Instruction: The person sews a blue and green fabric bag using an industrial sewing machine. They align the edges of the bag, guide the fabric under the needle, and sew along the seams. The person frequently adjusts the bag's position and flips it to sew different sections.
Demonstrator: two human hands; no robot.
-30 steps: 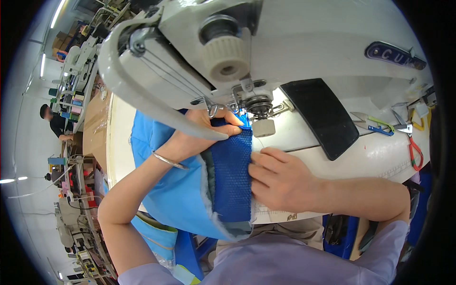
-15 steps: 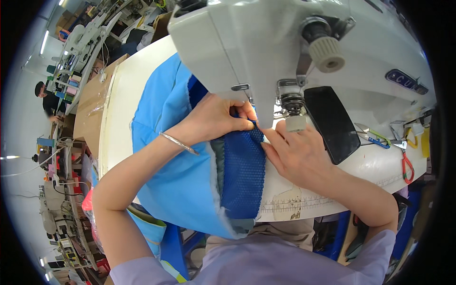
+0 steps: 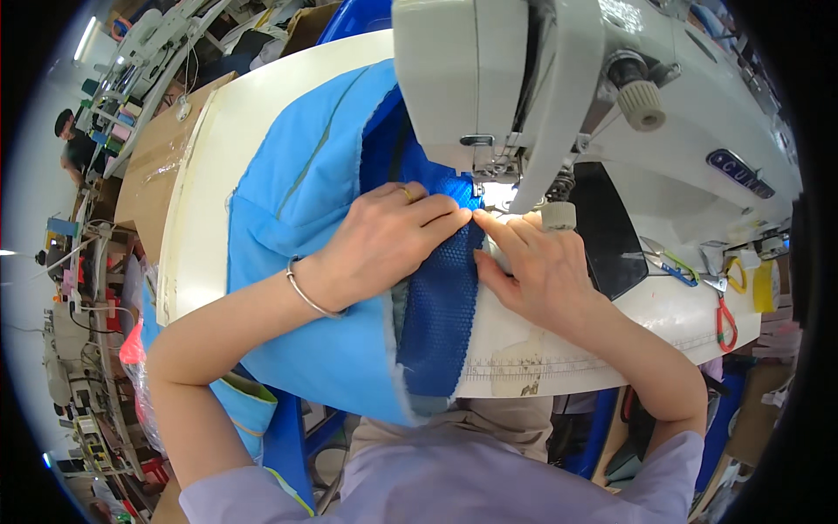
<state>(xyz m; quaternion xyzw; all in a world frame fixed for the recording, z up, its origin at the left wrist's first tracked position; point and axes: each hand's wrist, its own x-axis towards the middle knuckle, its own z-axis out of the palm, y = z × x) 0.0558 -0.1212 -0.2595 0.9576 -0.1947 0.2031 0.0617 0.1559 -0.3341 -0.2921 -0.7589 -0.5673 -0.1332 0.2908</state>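
Observation:
A light blue fabric piece (image 3: pixel 297 201) with a dark blue mesh panel (image 3: pixel 436 323) lies under the head of a white sewing machine (image 3: pixel 458 79). My left hand (image 3: pixel 384 236), with a ring and a bangle on it, rests on the mesh. Its fingers are closed together near the panel's right edge, just in front of the needle area (image 3: pixel 478 185); the thumb is hidden. On the other side, my right hand (image 3: pixel 546 271) touches that edge with its index fingertip. Its thumb is spread apart, beside the mesh edge.
A black phone-like slab (image 3: pixel 611 231) lies right of my right hand. Farther right are scissors with red handles (image 3: pixel 724 319) and small snips (image 3: pixel 676 271). A printed ruler strip (image 3: pixel 506 368) runs along the table's near edge. Cardboard (image 3: pixel 166 183) borders the left side; another person (image 3: pixel 78 144) is far left.
My left hand has gone from a pinch at the mesh edge to lying flatter on it. My right thumb has moved away from the fingertip. The whole view has shifted slightly.

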